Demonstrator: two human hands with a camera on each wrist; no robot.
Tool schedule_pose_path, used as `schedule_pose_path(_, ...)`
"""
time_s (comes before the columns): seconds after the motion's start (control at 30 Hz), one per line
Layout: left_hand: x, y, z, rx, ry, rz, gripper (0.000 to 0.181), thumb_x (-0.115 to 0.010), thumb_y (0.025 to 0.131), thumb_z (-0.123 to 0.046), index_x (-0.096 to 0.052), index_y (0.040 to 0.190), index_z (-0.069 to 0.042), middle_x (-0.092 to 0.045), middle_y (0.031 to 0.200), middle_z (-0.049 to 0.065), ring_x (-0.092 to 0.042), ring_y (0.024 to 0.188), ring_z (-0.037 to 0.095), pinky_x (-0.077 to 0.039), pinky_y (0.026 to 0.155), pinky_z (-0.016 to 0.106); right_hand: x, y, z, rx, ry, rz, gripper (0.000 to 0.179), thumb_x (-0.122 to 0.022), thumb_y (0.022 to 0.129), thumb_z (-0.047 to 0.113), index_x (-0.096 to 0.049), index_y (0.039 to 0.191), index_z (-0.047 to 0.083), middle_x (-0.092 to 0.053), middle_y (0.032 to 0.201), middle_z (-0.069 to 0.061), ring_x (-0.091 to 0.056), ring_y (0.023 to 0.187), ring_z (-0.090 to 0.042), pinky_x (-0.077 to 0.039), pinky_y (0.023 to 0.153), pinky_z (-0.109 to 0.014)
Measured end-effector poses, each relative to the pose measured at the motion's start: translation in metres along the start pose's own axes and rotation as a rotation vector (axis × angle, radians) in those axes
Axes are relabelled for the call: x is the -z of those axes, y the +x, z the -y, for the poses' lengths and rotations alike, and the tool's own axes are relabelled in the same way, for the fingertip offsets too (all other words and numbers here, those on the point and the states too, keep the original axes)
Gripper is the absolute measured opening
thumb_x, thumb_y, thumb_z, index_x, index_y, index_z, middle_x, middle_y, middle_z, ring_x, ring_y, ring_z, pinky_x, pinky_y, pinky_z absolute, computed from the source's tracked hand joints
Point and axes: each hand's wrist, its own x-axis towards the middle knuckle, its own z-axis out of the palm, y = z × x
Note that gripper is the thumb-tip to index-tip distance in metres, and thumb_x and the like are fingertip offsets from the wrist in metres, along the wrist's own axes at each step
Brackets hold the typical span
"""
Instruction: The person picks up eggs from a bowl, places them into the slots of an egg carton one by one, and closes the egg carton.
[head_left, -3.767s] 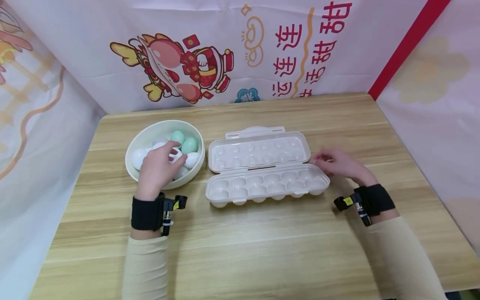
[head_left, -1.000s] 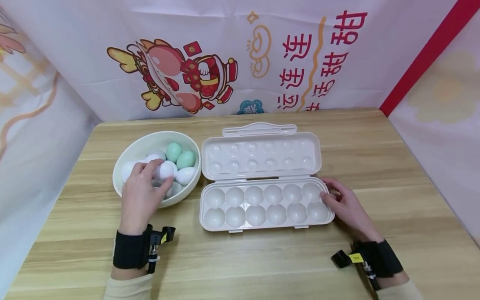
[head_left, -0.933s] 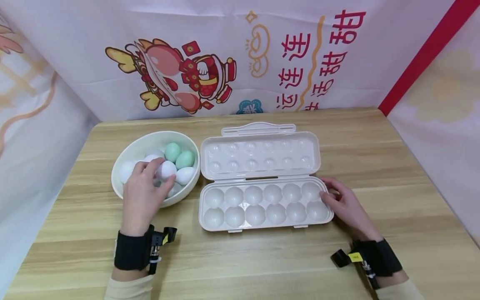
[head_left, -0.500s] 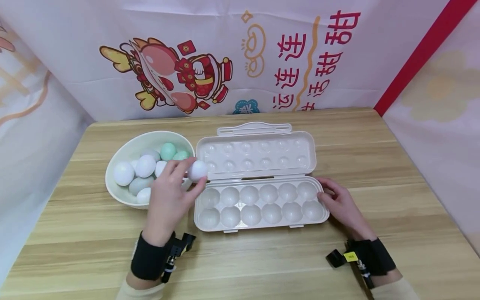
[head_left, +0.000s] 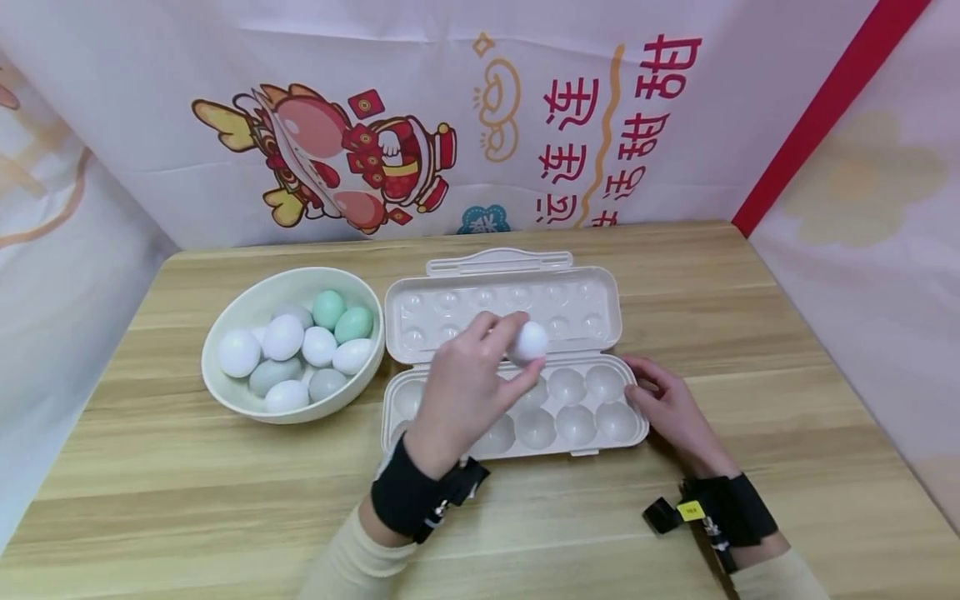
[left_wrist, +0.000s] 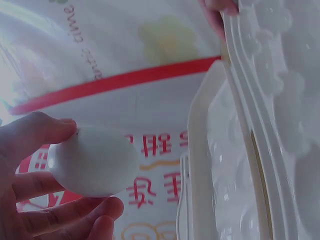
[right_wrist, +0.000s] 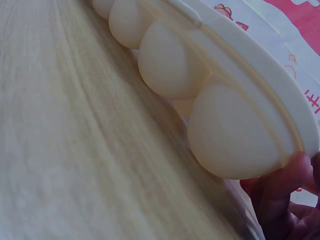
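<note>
My left hand [head_left: 467, 385] pinches a white egg [head_left: 531, 342] between thumb and fingers, above the open egg carton [head_left: 517, 450]. In the left wrist view the same egg [left_wrist: 95, 161] is held lengthwise, apart from the carton. My right hand [head_left: 671, 410] grips the carton's right end, thumb on the rim and fingers round the side. Up close in the right wrist view are the carton's rounded cups [right_wrist: 232, 132] and the right thumb [right_wrist: 295, 172] at its edge. The visible cups hold nothing; the left hand hides some. The lid [head_left: 607, 312] lies folded back behind.
A cream bowl [head_left: 213, 383] with several white, grey and green eggs stands left of the carton, close to its lid. All rest on a wooden table [head_left: 225, 508]. A printed cloth [head_left: 420, 50] hangs behind, with more cloth at both sides.
My left hand has lifted the white egg out of the bowl and carried it right, over the carton. My right hand, earlier beside the carton's end, now stays on it.
</note>
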Motion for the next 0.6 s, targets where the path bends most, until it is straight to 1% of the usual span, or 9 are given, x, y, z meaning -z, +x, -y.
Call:
schedule_pose_path(0.17, -0.017, 0.01, -0.018, -0.057, -0.01, 0.053, 0.038, -0.07, 0.078, -0.028, -0.061, 0.108, -0.006, -0.064, 0.091, 0.01, -0.061, 0.069, 0.016, -0.055, 0.057, 0.03, 0.0, -0.001, -0.001, 0.007, -0.002, -0.006, 0.039, -0.049, 0.092, 0.005, -0.045, 0.13, -0.001, -0.047, 0.127, -0.024, -0.056, 0.092, -0.007, -0.051, 0.069, -0.018)
schedule_pose_path(0.27, -0.027, 0.015, -0.027, -0.074, -0.026, 0.092, 0.039, -0.069, 0.08, -0.028, -0.06, 0.111, -0.006, -0.065, 0.093, 0.01, -0.061, 0.07, 0.016, -0.054, 0.058, 0.03, 0.001, 0.0, -0.002, 0.005, 0.002, -0.003, 0.04, -0.049, 0.092, 0.005, -0.045, 0.131, -0.001, -0.048, 0.127, -0.025, -0.058, 0.089, -0.008, -0.053, 0.066, -0.02)
schedule_pose_path(0.33, -0.033, 0.018, -0.031, -0.08, -0.032, 0.125, 0.039, -0.068, 0.081, -0.028, -0.06, 0.112, -0.006, -0.065, 0.095, 0.01, -0.062, 0.072, 0.015, -0.054, 0.06, 0.029, 0.001, 0.0, -0.002, 0.011, -0.017, -0.005, 0.04, -0.05, 0.092, 0.005, -0.046, 0.131, -0.001, -0.049, 0.127, -0.025, -0.058, 0.089, -0.008, -0.053, 0.066, -0.02)
schedule_pose_path(0.5, -0.052, 0.022, -0.037, -0.077, -0.042, 0.196, 0.039, -0.068, 0.082, -0.03, -0.059, 0.112, -0.006, -0.065, 0.097, 0.01, -0.062, 0.078, 0.016, -0.055, 0.065, 0.026, 0.002, 0.001, -0.002, 0.035, -0.09, -0.032, 0.039, -0.052, 0.091, 0.006, -0.048, 0.129, -0.001, -0.052, 0.126, -0.024, -0.057, 0.092, -0.012, -0.051, 0.069, -0.018)
schedule_pose_path(0.6, -0.064, 0.022, -0.037, -0.071, -0.062, 0.237, 0.037, -0.069, 0.08, -0.029, -0.06, 0.109, -0.006, -0.066, 0.096, 0.01, -0.062, 0.079, 0.016, -0.055, 0.066, 0.026, 0.002, 0.001, -0.003, 0.025, -0.091, -0.04, 0.039, -0.053, 0.091, 0.008, -0.048, 0.129, -0.001, -0.052, 0.127, -0.025, -0.058, 0.093, -0.012, -0.051, 0.07, -0.018)
